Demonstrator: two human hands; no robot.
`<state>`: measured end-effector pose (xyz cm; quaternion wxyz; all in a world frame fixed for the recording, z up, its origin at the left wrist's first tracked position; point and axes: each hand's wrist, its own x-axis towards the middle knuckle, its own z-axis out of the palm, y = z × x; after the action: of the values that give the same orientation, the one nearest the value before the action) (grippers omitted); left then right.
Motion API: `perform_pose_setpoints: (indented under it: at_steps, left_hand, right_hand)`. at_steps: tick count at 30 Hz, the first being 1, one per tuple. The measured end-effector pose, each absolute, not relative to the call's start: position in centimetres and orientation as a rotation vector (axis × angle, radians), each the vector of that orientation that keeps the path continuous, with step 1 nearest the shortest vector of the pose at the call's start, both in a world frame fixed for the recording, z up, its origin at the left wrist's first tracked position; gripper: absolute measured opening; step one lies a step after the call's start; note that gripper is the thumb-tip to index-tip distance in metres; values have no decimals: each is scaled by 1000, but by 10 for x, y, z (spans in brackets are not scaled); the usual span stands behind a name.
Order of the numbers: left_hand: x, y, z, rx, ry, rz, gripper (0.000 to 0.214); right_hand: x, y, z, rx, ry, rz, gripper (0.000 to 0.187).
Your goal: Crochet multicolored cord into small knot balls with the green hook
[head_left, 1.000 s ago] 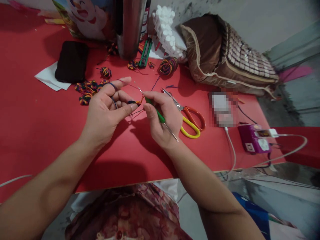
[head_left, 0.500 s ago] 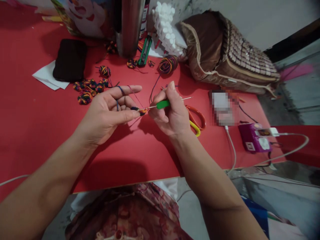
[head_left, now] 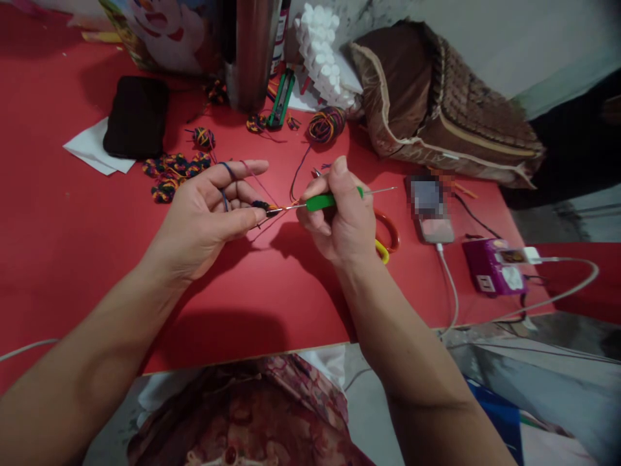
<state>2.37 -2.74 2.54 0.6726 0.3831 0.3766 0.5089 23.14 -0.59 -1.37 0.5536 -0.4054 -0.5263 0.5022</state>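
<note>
My left hand (head_left: pixel 208 207) pinches a small multicoloured crochet piece (head_left: pixel 262 207) between thumb and fingers, with yarn looped round its raised forefinger. In my right hand (head_left: pixel 342 213) is a crochet hook (head_left: pixel 321 202) with a green handle, its thin metal shaft pointing left. The hook's tip meets the crochet piece, where orange strands lie along the shaft. Left of my left hand lie several crocheted pieces (head_left: pixel 167 188) in dark blue, orange and pink. A ball of the same mixed yarn (head_left: pixel 326 125) rests beyond my hands, a strand trailing from it.
Scissors (head_left: pixel 388 233) with orange and yellow handles lie partly behind my right hand. A black phone (head_left: pixel 136 116) sits at left, a green box cutter (head_left: pixel 281 100) by a steel flask (head_left: pixel 250 58). A brown cushion (head_left: pixel 402 97) and a purple power box (head_left: pixel 490 268) stand at right.
My right hand has moved slightly right with the crochet hook, drawing its shaft back and stretching the orange strands. My left hand has shifted a little left. A dark shape now shows behind the cushion.
</note>
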Motion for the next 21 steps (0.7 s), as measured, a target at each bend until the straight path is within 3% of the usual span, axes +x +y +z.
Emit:
perform_pose_setpoints:
  at_steps: [13, 21]
  left_hand:
    - [23, -27, 21, 845, 868, 1154, 48]
    - [25, -27, 19, 910, 957, 1186, 50]
  right_hand:
    - [221, -14, -4, -962, -1164, 1102, 72]
    - [216, -21, -1, -868, -1169, 966, 55]
